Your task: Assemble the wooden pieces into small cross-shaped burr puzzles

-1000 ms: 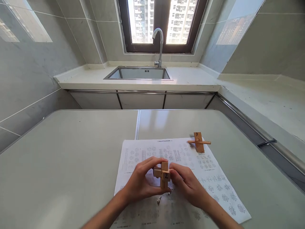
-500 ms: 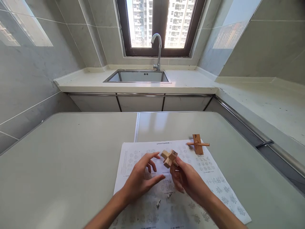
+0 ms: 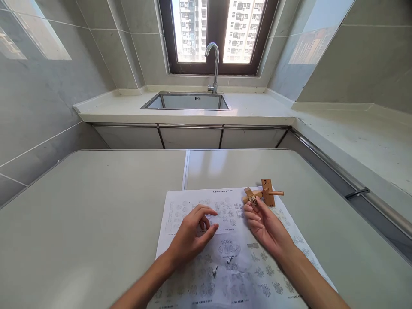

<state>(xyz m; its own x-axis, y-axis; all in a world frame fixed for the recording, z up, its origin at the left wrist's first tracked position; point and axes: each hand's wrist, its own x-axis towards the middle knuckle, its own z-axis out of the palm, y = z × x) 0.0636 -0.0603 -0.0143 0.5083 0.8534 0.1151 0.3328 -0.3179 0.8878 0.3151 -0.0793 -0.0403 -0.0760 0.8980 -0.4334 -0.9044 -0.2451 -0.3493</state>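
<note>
My right hand (image 3: 265,221) grips a small cross-shaped wooden puzzle (image 3: 252,196) of pale interlocking blocks, with a dark mark on one block end. Just beyond it lies another wooden piece (image 3: 268,193), a flat brown slat with a rod through it and a mark near its top. In the picture the puzzle overlaps the rod's left part; whether they touch I cannot tell. My left hand (image 3: 195,231) is over the printed sheet (image 3: 230,240), fingers curved and apart, holding nothing. Rows of small line diagrams cover the sheet, which has two small torn spots.
The sheet lies on a pale table (image 3: 106,223) with a seam down its middle. Beyond its far edge is a counter (image 3: 257,105) with a steel sink (image 3: 193,102) and a faucet (image 3: 216,64) below a window. A ledge (image 3: 360,137) runs along the right side.
My right hand has carried the wooden puzzle right and away from me, beside the slat-and-rod piece. My left hand stays over the sheet, its fingers slightly more curled.
</note>
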